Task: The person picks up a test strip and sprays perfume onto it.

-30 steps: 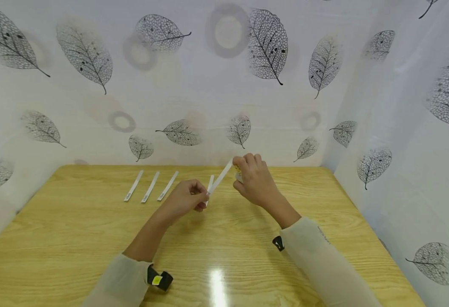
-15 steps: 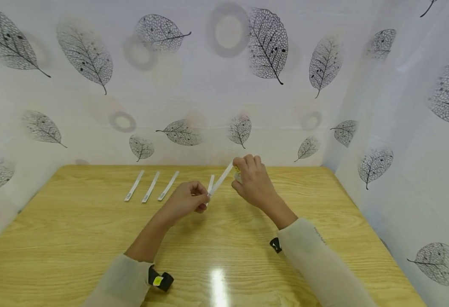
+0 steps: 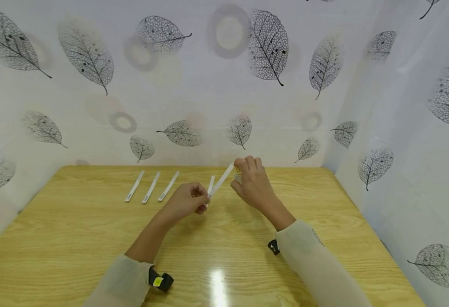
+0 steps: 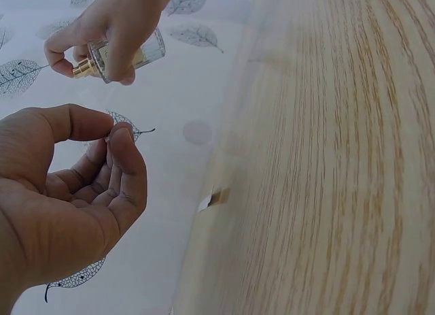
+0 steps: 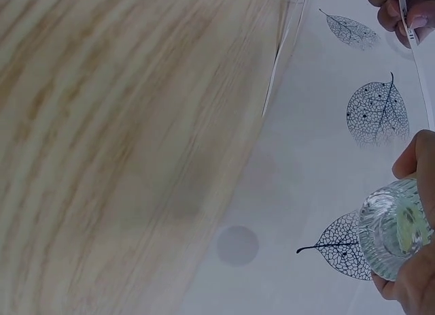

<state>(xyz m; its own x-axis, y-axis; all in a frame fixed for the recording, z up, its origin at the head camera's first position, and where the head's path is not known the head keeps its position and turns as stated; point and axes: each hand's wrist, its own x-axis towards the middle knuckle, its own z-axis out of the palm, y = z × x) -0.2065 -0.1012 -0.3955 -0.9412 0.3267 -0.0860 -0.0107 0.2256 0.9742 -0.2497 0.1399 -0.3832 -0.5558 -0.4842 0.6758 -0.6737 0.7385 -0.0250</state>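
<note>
My left hand (image 3: 186,199) pinches the lower end of a white paper test strip (image 3: 223,178) between thumb and forefinger. The strip slants up to the right, its far end near the right hand. My right hand (image 3: 256,183) grips a clear glass perfume bottle (image 4: 155,48) with a gold spray top (image 4: 84,68). A fingertip lies at the top, which faces the strip. In the right wrist view the ribbed glass base of the bottle (image 5: 389,226) shows between the fingers. Most of the bottle is hidden by the hand in the head view.
Left of my hands, three white strips (image 3: 134,186) with small printed ends lie in a row on the wooden table (image 3: 75,230). Another strip (image 3: 211,183) lies behind the left hand, partly hidden. A leaf-patterned curtain (image 3: 209,94) hangs behind and beside the table.
My right hand and forearm have shifted slightly left and down with the perfume bottle. The left hand holds its strip in nearly the same place.
</note>
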